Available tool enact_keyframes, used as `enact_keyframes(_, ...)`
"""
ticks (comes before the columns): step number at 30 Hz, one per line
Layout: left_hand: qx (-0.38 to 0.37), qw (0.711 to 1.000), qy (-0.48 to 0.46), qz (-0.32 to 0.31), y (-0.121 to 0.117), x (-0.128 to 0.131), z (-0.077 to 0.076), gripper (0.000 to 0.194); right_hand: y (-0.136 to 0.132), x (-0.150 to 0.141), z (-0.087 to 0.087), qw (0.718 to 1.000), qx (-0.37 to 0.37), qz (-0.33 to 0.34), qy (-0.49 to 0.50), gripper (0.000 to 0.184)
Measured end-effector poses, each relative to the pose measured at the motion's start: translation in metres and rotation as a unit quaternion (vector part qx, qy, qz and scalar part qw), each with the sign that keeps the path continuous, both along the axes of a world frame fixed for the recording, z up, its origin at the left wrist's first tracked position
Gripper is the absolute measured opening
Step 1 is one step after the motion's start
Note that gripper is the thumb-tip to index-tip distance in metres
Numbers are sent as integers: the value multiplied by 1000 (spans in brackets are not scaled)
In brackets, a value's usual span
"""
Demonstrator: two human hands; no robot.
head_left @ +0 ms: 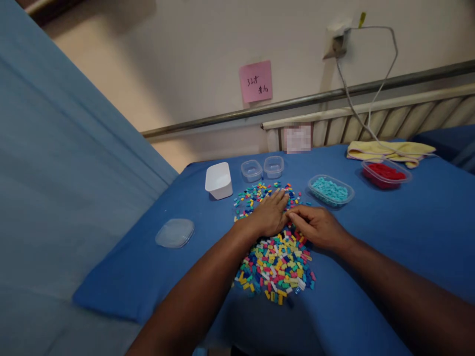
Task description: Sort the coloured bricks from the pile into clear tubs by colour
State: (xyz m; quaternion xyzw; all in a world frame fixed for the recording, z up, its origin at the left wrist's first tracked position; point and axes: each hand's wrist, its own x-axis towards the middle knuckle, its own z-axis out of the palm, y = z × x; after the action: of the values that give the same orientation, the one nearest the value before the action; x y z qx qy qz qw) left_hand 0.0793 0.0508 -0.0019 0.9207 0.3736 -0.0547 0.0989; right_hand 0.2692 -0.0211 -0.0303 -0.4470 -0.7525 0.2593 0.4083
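Note:
A pile of small multicoloured building bricks (276,262) is spread over the blue cloth. My left hand (271,213) lies flat across the middle of the pile, fingers stretched toward its far part. Right beside it, my right hand (318,227) is closed in a pinch, its fingertips at the left hand's thumb side. Whatever the pinch may hold is hidden. Beyond my right hand, a clear tub of turquoise bricks (330,190) stands on the cloth. Farther right is a clear tub of red pieces (386,173).
Behind the pile stand a white container (218,181) and two small clear tubs (251,170). Clear lids (175,233) lie to the left. A yellow cloth (389,150) lies back right under a cable (371,131). A radiator (393,111) and blue curtain (74,163) border the surface.

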Motion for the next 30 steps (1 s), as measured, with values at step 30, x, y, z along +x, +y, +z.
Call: enact_keyframes(30, 117, 974, 20, 194, 69, -70, 24, 31, 0, 0, 1, 1000, -10, -8, -6, 30)
